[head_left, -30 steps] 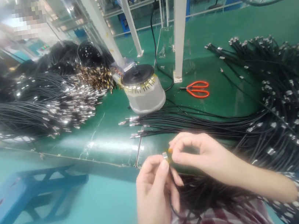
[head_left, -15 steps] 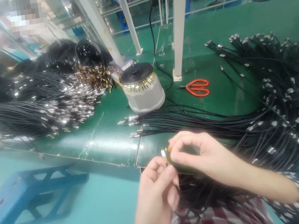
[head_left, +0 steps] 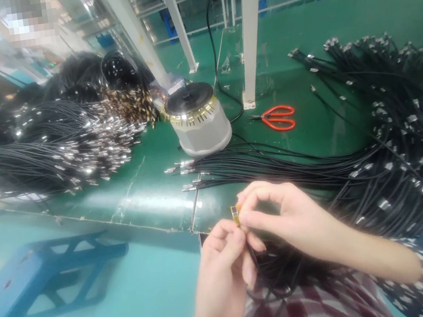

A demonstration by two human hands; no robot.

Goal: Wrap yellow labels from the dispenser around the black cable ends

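My left hand [head_left: 221,270] is closed on a black cable, close to its end. A small shiny metal connector [head_left: 234,210] with some yellow on it sticks up from that hand's fingertips. My right hand [head_left: 281,209] is pinched right beside the connector, over a small amber piece that looks like tape, mostly hidden by the fingertips. The two hands nearly meet above the table's front edge. Black cables [head_left: 289,265] lie over my lap behind them. Just beyond the hands, a bundle of black cables [head_left: 275,162] stretches across the table, its metal ends pointing left.
A round white tape dispenser [head_left: 203,130] with a black top and yellow strips stands behind the bundle. Red-handled scissors [head_left: 279,118] lie to its right. Cable piles [head_left: 72,120] fill the left side, more cables [head_left: 399,127] the right. White posts [head_left: 251,37] rise behind; a blue stool [head_left: 24,279] stands left.
My right fingers have come closer to the connector, and the gap with the amber piece has closed. The connector has turned slightly. The view has shifted a little.
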